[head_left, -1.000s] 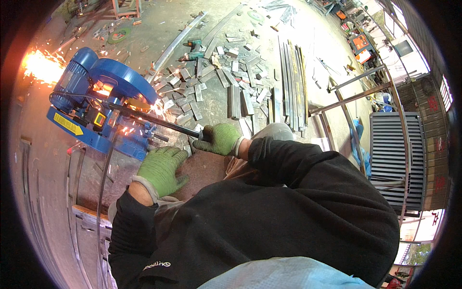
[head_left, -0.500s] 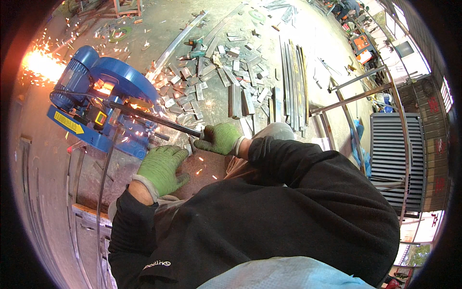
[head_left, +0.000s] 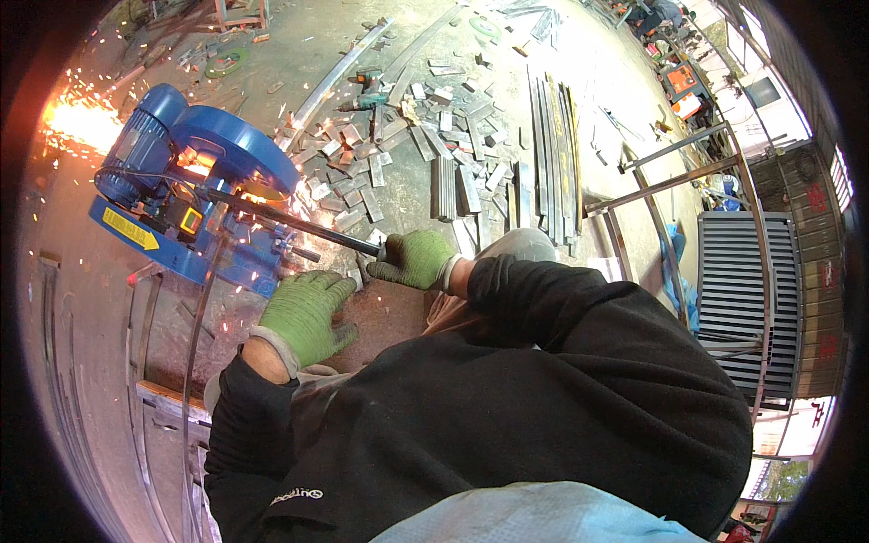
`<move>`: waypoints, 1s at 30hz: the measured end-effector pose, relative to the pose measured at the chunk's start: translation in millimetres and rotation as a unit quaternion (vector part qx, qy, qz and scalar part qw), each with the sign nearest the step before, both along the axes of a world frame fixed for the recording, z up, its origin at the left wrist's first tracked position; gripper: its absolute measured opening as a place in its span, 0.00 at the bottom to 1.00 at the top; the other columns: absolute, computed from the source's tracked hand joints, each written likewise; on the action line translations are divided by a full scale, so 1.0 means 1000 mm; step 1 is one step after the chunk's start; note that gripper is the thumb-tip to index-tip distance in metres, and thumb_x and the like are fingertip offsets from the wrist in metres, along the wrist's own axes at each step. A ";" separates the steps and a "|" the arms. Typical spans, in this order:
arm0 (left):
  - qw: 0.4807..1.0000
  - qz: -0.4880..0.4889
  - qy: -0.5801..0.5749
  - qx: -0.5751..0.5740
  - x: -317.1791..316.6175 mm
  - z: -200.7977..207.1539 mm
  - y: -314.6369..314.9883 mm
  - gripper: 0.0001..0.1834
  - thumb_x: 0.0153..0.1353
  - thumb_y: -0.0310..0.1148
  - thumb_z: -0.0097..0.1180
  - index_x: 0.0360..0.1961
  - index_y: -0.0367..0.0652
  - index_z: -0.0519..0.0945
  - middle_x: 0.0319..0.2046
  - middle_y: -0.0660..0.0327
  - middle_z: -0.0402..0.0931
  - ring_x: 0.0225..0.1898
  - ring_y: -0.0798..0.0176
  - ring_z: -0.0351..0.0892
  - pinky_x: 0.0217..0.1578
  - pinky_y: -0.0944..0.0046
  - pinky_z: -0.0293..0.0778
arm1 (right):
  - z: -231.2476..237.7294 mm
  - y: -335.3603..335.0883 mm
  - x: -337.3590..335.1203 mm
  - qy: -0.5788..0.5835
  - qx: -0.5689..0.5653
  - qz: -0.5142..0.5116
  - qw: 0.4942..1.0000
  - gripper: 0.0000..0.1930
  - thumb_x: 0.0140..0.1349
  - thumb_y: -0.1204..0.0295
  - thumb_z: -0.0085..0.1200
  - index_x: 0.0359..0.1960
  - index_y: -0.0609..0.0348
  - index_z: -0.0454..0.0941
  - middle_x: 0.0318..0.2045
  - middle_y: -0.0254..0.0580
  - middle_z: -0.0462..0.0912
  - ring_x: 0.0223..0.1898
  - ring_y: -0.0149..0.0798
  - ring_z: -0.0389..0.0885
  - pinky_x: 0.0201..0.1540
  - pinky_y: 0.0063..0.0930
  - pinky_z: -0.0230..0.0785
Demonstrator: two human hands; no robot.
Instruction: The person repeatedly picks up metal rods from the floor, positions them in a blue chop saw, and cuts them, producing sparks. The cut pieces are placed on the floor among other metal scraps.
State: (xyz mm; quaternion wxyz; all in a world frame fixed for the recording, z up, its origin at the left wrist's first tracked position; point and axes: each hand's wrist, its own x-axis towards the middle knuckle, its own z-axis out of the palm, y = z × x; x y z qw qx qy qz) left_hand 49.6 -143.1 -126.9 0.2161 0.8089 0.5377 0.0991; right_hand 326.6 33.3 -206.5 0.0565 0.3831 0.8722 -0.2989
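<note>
A blue cut-off saw (head_left: 243,143) stands on the floor at the left, with a motor (head_left: 138,161) beside its round guard. Bright sparks (head_left: 80,122) spray from it toward the far left. My right hand (head_left: 416,261), in a green glove, is closed around the grip end of the saw's long dark handle (head_left: 312,232). My left hand (head_left: 306,315), gloved alike, lies near the front of the saw base with its fingers stretched and thumb apart, holding nothing visible. A long thin metal bar (head_left: 201,330) runs from the saw toward the lower left.
Many cut metal pieces (head_left: 373,167) are scattered beyond the saw, with a green power drill (head_left: 364,101) among them. Long steel bars (head_left: 554,158) lie farther right. A metal frame (head_left: 670,176) and a grey slatted panel (head_left: 747,303) stand at the right.
The saw's handle and my right hand stay almost in place. Fewer sparks and less glow show around the cut and the near side of the saw; my left hand is still.
</note>
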 end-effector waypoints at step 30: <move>0.999 -0.006 -0.024 0.022 -0.003 0.003 -0.002 0.39 0.65 0.49 0.81 0.73 0.42 0.87 0.72 0.42 0.88 0.70 0.33 0.86 0.74 0.36 0.79 | -0.009 -0.001 -0.002 -0.045 0.007 0.006 0.999 0.44 0.78 0.23 0.63 0.52 0.60 0.94 0.40 0.63 0.96 0.48 0.72 0.97 0.53 0.61 0.86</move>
